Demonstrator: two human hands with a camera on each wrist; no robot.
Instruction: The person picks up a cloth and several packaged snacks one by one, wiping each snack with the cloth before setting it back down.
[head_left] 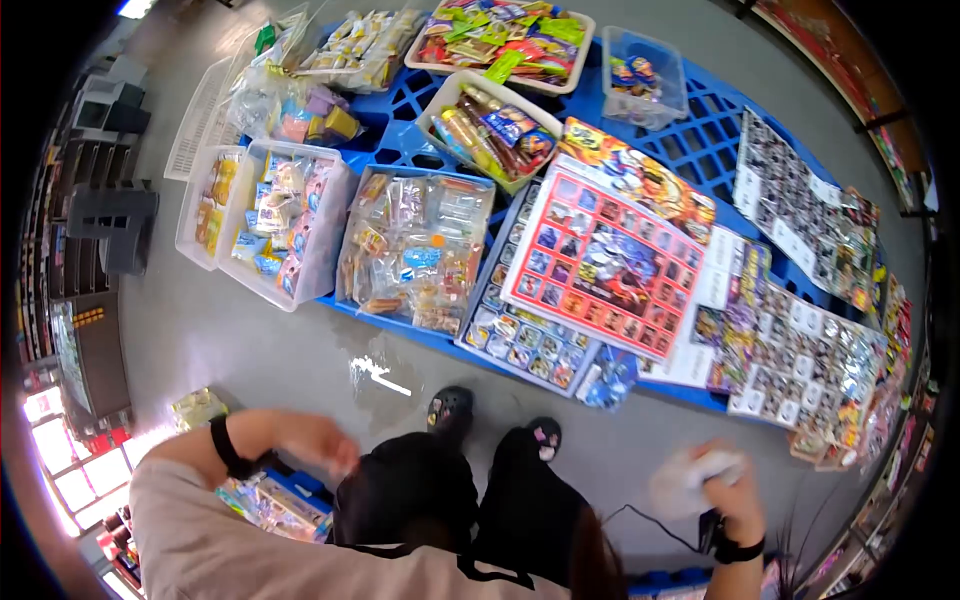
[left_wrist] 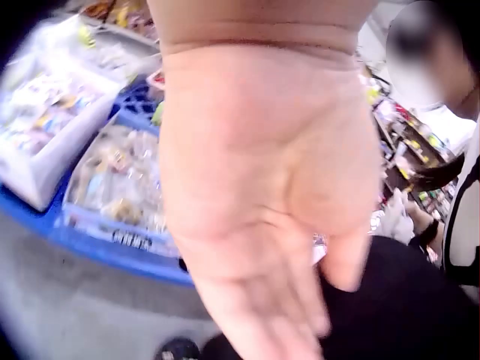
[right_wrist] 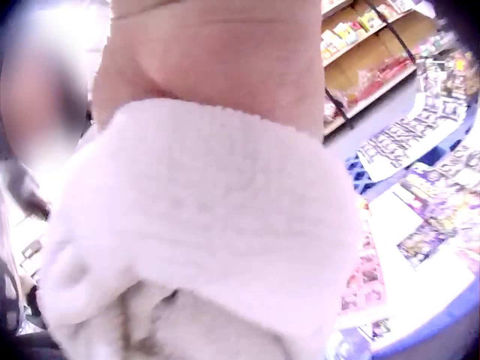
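My left hand hangs with its fingers extended and nothing in it, beside the left knee. Its bare palm fills the middle of the left wrist view, the fingers pointing down. Off to the right side, my right hand grips a bunched white cloth, blurred in the head view. Seen from the right wrist, the cloth covers the palm and hides most of the fingers; its lower folds look greyish. Both hands are apart from the goods on the blue pallet.
On the pallet stand a clear tub of small packets, a box of wrapped sweets, a bin of tubes and a red picture sheet. Card sheets lie at right. A wet patch shines on the floor.
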